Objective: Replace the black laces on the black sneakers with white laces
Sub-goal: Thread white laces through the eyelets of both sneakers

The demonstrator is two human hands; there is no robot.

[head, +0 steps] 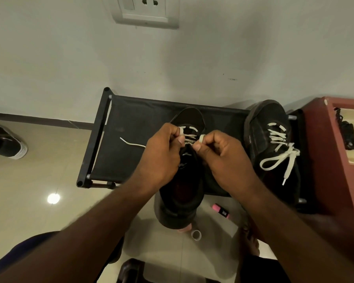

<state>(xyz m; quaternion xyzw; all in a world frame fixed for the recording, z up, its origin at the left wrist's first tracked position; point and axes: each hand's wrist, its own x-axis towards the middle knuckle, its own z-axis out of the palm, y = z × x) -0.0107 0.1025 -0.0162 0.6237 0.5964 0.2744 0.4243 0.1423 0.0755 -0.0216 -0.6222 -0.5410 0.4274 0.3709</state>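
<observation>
Black fabric stretched over a dark tube frame forms the top shelf of a low shoe rack (127,123), which stands against a pale wall (70,58) on glossy beige floor tiles (29,190). A white socket plate (145,11) sits high on the wall, and a maroon cabinet (323,160) adjoins the rack's right end. On the floor lie another dark shoe (6,144) far left, and a pink marker (221,211) and a small tape ring (196,234) just off the rack's near edge.

One black sneaker (184,190) lies mid-shelf, its long axis running from near edge to far edge. Its toe points at the wall and its heel overhangs the near edge. A white lace (189,137) crosses its front eyelets, and one loose end (131,142) trails left across the fabric.

Above the tongue, the left hand (161,154) has its fingers curled and pinches a strand of that lace. The right hand (223,158) pinches the other strand the same way, the two hands close together.

A second sneaker (272,144) rests at the rack's right end, toe also toward the wall, fully laced in white with a bow.
</observation>
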